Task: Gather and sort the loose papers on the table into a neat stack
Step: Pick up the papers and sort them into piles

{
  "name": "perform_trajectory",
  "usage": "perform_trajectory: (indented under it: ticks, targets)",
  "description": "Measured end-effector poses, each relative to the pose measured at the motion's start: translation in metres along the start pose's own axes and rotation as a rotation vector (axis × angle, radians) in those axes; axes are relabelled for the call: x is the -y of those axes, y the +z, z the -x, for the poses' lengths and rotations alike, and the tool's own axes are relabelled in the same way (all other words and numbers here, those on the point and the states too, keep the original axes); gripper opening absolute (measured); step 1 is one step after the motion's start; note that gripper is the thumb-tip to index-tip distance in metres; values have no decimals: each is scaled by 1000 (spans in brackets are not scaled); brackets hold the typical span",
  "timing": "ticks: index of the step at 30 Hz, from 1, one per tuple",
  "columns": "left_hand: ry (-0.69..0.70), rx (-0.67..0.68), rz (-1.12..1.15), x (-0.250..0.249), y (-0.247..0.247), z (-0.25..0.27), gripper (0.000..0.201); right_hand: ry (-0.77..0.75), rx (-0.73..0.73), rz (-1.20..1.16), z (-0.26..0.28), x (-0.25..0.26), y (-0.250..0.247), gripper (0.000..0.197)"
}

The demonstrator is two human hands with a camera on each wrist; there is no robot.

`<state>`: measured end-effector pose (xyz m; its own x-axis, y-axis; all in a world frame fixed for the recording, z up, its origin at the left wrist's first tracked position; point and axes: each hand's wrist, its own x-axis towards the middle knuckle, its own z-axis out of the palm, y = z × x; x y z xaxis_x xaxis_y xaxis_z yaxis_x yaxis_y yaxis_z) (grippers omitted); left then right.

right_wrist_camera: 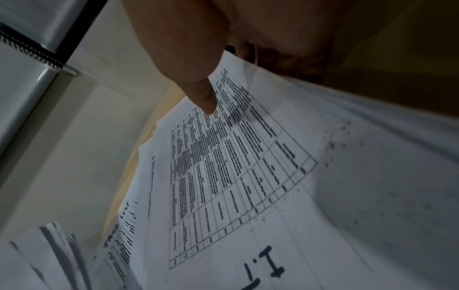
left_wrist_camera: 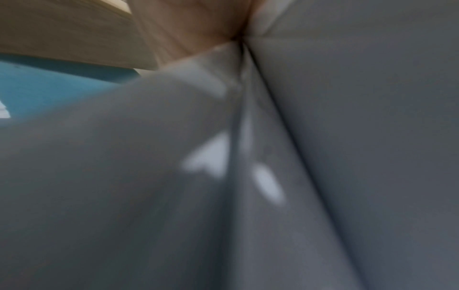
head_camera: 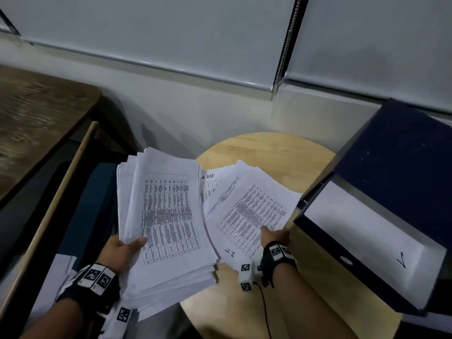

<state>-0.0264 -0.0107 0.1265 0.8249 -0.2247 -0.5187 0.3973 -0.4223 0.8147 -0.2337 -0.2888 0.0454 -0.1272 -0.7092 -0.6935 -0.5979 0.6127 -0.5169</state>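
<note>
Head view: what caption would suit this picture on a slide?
Left hand holds a thick stack while right hand pinches loose papers on a round table.

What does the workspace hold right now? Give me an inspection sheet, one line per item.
Surface: round light wooden table, mostly covered by papers at its near side.
Job's things: thick paper stack held up at the left; loose sheets fanned on the table, top one marked "I.T".
Clutter: dark blue box file at the table's right edge.
Grippers: left hand grips the stack, thumb on top; right hand pinches the loose sheets, thumb on top.
Cables: thin black lead hanging from the right wrist unit.
Surroundings: white wall, roller blinds with bead chain, dark wooden desk at left.
</note>
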Motion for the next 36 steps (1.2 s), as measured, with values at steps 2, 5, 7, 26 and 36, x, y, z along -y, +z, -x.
perform_trajectory:
  ticks: [2,5,7,26,36]
  targets:
    - [7,-3,33,4,-1,0,26,8,-5,131,-5,4,8,92]
    - [14,-38,37,11,-3,0,22,-4,-63,237,-9,10,25,99]
    - [22,-31,44,12,-4,1,20,-25,-96,294,-10,14,36,98]
    - [-25,-19,36,30,-22,-12,22,-265,-99,326,2,10,7,52]
    - [-83,-49,-34,32,-26,-18,31,-625,-65,223,50,28,-21,37]
